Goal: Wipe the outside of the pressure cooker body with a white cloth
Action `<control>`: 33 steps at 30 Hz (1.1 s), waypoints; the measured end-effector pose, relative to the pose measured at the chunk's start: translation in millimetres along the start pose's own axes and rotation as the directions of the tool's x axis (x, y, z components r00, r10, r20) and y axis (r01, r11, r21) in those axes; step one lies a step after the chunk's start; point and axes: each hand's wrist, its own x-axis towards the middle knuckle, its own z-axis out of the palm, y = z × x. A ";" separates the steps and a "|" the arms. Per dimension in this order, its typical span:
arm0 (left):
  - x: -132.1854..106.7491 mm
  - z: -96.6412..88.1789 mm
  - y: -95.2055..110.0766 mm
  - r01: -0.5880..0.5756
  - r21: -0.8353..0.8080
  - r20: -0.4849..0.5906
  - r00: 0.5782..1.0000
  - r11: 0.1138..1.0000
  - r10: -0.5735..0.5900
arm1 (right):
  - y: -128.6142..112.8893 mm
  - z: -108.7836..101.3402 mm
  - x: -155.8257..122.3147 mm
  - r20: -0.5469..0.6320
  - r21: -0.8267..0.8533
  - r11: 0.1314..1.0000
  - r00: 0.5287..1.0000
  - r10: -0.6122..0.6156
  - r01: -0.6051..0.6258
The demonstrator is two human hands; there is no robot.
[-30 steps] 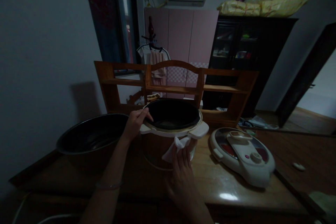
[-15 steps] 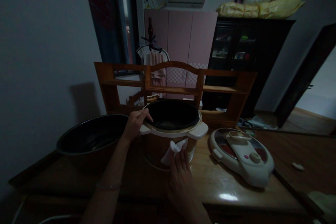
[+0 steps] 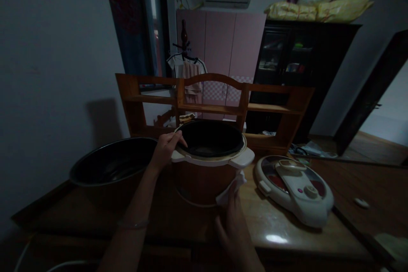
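In front of me stands an electric cooker body (image 3: pixel 200 180), with a brown outer wall, a cream rim with side handles and a dark hollow inside; its top is uncovered. My left hand (image 3: pixel 164 148) grips its rim at the left, thumb and fingers closed over the edge. Against the lower right of the outer wall, my right hand (image 3: pixel 235 225) holds a crumpled white cloth (image 3: pixel 232 189) under its fingers. To the left sits a large dark inner pot (image 3: pixel 105 182), partly behind my left forearm. The cream cooker lid (image 3: pixel 296 191) lies on the table at the right.
The wooden table (image 3: pixel 270 221) has a raised shelf unit (image 3: pixel 210 108) along its back edge. A white cable (image 3: pixel 24 255) hangs at the lower left. At the right, a small white object (image 3: pixel 361 202) rests on a brown surface.
My right hand has moved the cloth right, from the cooker's front round toward its right side. My left hand stays on the rim.
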 end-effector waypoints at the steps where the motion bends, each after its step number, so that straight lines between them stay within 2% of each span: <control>1: 0.1 0.0 -0.4 -0.003 0.001 -0.001 1.000 1.000 0.003 | -0.5 -2.4 1.2 0.013 0.028 1.000 1.000 0.013 -0.013; 6: 0.0 -0.2 -1.8 0.011 -0.004 0.012 1.000 1.000 -0.011 | -6.6 -4.5 5.1 0.001 0.060 0.998 0.999 0.036 -0.036; 12: -0.3 -0.3 -3.2 0.018 -0.028 0.010 1.000 0.999 -0.017 | -18.8 -8.6 17.5 -0.032 0.020 0.999 0.999 -0.036 0.036; 19: 0.5 1.3 -3.2 0.030 -0.048 0.000 1.000 0.998 -0.030 | -34.8 -10.8 29.8 0.037 -0.166 0.979 0.993 -0.115 0.120; 26: 0.0 1.1 -2.9 0.015 -0.020 -0.008 1.000 1.000 -0.015 | -30.1 -0.4 20.1 0.091 -0.266 0.935 0.972 -0.218 0.235; 30: -0.1 1.5 -3.1 0.008 -0.009 0.002 1.000 1.000 -0.008 | -23.2 6.1 8.2 0.077 -0.271 0.939 0.977 -0.198 0.211; 33: 0.3 1.8 -3.3 0.009 -0.022 -0.002 1.000 1.000 -0.009 | -14.7 10.5 -0.4 0.047 -0.259 0.955 0.989 -0.138 0.145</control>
